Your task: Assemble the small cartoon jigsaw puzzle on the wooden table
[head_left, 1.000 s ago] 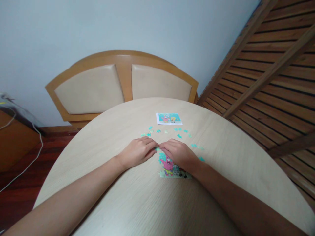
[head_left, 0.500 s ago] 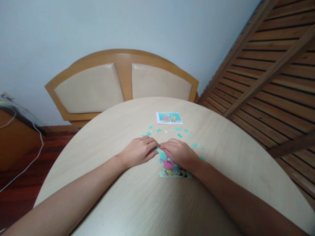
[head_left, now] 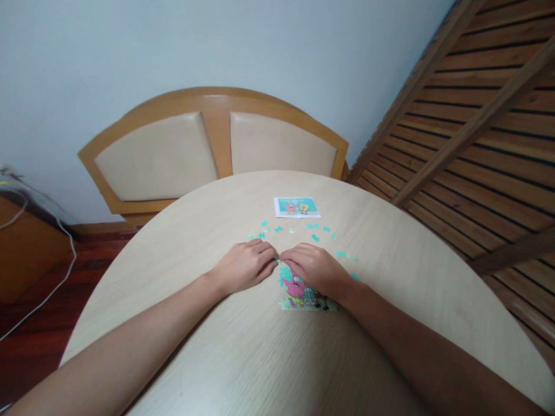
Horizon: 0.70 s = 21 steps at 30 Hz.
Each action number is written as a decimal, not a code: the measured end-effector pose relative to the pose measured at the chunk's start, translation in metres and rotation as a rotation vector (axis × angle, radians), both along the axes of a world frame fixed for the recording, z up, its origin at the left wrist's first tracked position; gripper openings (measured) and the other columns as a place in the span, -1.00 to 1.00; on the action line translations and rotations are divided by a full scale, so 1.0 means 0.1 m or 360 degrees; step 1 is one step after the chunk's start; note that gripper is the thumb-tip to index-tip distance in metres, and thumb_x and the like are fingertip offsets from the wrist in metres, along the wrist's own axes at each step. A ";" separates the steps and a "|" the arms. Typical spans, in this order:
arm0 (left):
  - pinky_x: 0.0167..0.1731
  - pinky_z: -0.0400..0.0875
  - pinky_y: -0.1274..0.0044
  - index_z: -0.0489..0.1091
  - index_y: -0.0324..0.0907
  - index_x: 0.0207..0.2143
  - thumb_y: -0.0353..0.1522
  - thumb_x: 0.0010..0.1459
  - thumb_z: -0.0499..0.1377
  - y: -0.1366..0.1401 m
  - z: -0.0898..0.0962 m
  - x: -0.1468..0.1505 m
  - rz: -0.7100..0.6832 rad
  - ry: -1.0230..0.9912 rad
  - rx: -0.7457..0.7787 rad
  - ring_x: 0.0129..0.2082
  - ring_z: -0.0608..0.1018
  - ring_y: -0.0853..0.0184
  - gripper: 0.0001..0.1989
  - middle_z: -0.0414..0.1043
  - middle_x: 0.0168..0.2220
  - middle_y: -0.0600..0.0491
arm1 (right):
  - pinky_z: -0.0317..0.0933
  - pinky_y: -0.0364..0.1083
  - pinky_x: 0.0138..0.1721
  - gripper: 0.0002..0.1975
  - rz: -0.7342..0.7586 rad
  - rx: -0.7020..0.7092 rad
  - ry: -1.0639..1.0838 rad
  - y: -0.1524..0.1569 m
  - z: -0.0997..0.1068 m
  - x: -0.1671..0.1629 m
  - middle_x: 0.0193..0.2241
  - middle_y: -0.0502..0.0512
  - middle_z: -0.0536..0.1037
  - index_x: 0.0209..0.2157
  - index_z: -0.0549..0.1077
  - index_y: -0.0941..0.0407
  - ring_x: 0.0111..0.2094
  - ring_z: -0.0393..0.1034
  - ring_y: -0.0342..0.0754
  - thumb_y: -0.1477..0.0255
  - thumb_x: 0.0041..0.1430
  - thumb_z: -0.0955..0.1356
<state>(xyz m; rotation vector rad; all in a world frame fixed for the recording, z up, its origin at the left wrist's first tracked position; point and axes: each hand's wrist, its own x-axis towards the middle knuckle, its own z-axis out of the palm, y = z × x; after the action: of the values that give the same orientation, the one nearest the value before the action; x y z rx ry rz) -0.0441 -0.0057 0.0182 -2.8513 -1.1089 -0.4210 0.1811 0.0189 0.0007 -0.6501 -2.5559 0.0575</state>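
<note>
A partly joined jigsaw puzzle (head_left: 295,292) with a pink cartoon starfish lies flat on the table. At its upper left edge, a small pale green puzzle piece (head_left: 278,261) shows between the fingertips of both hands. My left hand (head_left: 246,266) is closed, thumb and fingers pinching at the piece from the left. My right hand (head_left: 318,267) is also closed, its fingertips meeting the same piece from the right. The right hand and wrist cover the upper right part of the joined puzzle.
Loose puzzle pieces (head_left: 315,237) lie in an arc beyond my hands. Behind them is a reference picture card (head_left: 297,207) on the round wooden table (head_left: 208,358). A padded bench back (head_left: 223,133) stands behind, and a slatted wooden panel (head_left: 477,115) on the right.
The fingertips have shifted slightly, and the pale piece between them shows a little differently. The joined puzzle and loose pieces keep their places; the view has moved a touch.
</note>
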 end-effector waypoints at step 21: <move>-0.11 0.46 0.42 0.47 -0.16 -0.19 -0.35 0.37 0.03 0.00 -0.03 -0.04 -0.0175 -0.0075 -0.0027 -0.14 0.54 0.26 -0.79 0.51 -0.13 0.01 | 0.41 0.00 -0.07 -0.80 0.0106 -0.0185 0.0230 -0.06 0.01 0.09 -0.22 0.13 0.68 -0.22 0.59 0.14 -0.18 0.55 0.02 0.61 0.20 0.34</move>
<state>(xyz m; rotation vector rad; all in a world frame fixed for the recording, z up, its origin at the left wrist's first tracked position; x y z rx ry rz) -0.0484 -0.0053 0.0147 -2.9413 -0.9699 -0.4903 0.1900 0.0131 0.0012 -0.5820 -2.4475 0.2681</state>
